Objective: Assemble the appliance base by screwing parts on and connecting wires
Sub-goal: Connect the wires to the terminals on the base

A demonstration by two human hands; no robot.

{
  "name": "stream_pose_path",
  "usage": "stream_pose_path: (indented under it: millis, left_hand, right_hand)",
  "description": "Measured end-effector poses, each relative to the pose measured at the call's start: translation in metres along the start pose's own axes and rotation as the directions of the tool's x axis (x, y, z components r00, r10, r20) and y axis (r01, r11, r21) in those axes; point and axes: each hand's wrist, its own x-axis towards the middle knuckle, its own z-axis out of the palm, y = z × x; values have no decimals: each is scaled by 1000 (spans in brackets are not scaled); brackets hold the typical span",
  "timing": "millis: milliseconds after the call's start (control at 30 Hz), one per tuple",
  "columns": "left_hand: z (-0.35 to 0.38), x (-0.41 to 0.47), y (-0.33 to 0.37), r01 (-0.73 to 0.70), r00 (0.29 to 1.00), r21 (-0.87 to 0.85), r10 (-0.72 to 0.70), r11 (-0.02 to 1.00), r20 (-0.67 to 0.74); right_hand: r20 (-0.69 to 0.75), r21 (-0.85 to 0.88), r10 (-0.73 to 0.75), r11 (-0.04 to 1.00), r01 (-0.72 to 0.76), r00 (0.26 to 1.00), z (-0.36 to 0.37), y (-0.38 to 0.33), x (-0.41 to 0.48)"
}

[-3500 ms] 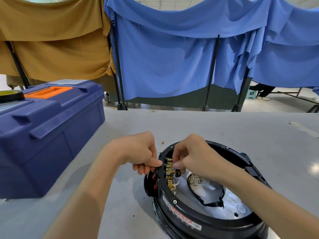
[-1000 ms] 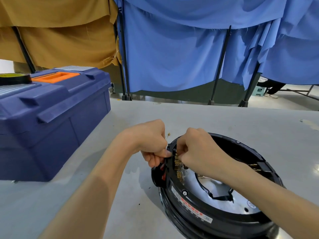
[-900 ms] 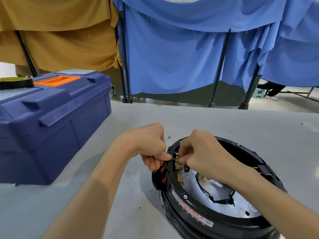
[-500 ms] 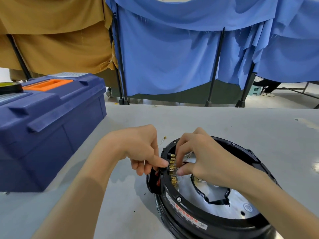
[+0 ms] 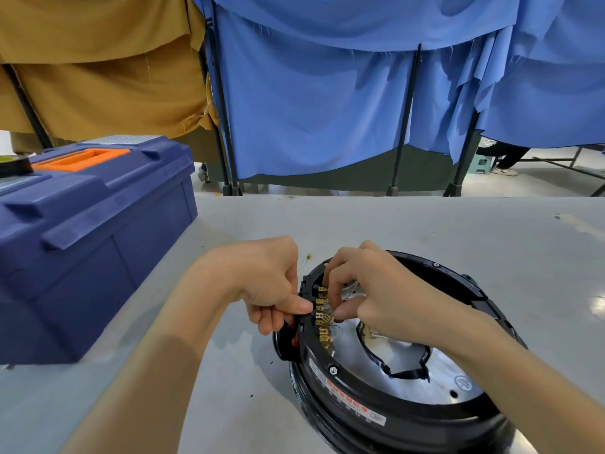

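The round black base [image 5: 393, 411] lies on the tabletop [image 5: 409, 224], open side up. At its left rim a row of brass terminals [image 5: 323, 314] sits between the two hands. The left hand [image 5: 262, 280], outside the rim, grips the base with curled fingers, thumb on the rim. The right hand [image 5: 376, 296], reaching over the base, pinches at the terminals. A blue toolbox [image 5: 82, 240] stands well left of the base.

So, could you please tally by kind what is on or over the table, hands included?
Toolbox: 1
Tape roll, on the toolbox: 1
Appliance base: 1
Hands: 2, left hand gripping the base's rim, right hand pinching at its brass terminals
Total: 5
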Motion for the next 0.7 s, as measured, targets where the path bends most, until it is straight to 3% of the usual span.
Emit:
stream_pose_path:
  millis: [400,700]
  left_hand:
    - [1,0,0,7,1000,2,-7,1000,-10]
    - [2,-1,2,19,1000,23,-19,1000,-18]
  right_hand:
    - [-38,-93,-32,995,28,999,5,-8,-2]
    - [-84,-54,8,998,-12,996,6,-7,-1]
